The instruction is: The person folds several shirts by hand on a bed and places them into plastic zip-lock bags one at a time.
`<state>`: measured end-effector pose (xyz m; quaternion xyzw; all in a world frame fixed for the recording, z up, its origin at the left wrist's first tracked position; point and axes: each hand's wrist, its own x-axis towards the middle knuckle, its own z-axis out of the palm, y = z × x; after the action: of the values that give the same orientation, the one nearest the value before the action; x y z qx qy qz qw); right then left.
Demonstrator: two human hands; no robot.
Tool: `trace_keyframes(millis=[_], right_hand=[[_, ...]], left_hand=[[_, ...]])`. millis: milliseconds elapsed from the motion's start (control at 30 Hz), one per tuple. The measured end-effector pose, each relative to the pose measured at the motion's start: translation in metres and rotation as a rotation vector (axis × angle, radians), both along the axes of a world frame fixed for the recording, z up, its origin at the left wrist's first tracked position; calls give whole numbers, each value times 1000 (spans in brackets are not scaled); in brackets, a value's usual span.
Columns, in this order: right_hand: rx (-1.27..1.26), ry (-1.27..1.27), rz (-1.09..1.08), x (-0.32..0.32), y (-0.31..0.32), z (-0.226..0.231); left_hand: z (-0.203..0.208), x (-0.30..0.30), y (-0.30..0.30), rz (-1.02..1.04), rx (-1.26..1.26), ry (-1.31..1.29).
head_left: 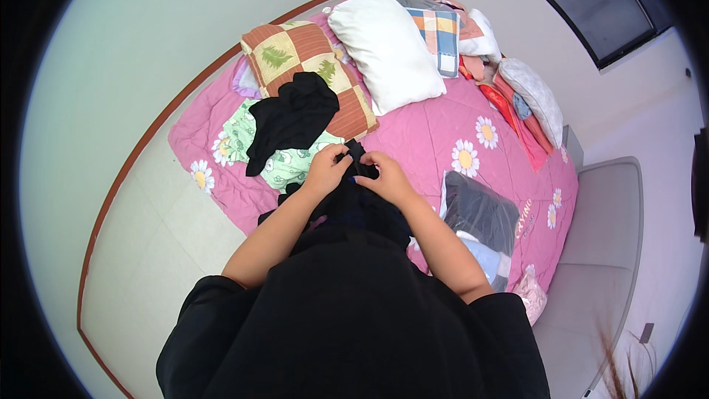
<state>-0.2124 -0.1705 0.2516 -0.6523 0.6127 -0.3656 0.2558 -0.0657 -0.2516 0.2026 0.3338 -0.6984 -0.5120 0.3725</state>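
Observation:
Both my hands are close together in front of me, over the near side of the bed. My left hand (326, 169) grips a black garment (340, 203) by its upper edge, the fingers closed on the cloth. Opposite it, my right hand (385, 179) pinches the same cloth. A dark fold of it stands up between the two hands. The garment's lower part spreads toward my body, where it blends with my black shirt. Just beyond my left hand, a second black garment (295, 114) lies crumpled on a light green patterned cloth (284, 168).
A pink daisy-patterned quilt (422, 140) covers the bed. On it lie a checked brown-and-yellow cushion (292, 48), a white pillow (388, 52) and a clear bag of dark folded cloth (480, 210). Red clothes (517, 114) lie near the grey headboard (602, 236). Pale floor (155, 229) shows at left.

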Motion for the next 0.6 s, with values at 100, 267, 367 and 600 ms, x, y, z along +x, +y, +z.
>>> trace_keyframes(millis=[100, 267, 367, 600], right_hand=[[-94, 49, -58, 4, 2, -13], [111, -389, -156, -11, 4, -32], [146, -462, -138, -20, 4, -27], [222, -667, -222, -34, 12, -21]], left_hand=[[5, -1, 2, -2, -33, -12], [15, 5, 1, -2, -59, 0], [27, 12, 4, -3, 39, 17], [-2, 11, -13, 115, 109, 170]])
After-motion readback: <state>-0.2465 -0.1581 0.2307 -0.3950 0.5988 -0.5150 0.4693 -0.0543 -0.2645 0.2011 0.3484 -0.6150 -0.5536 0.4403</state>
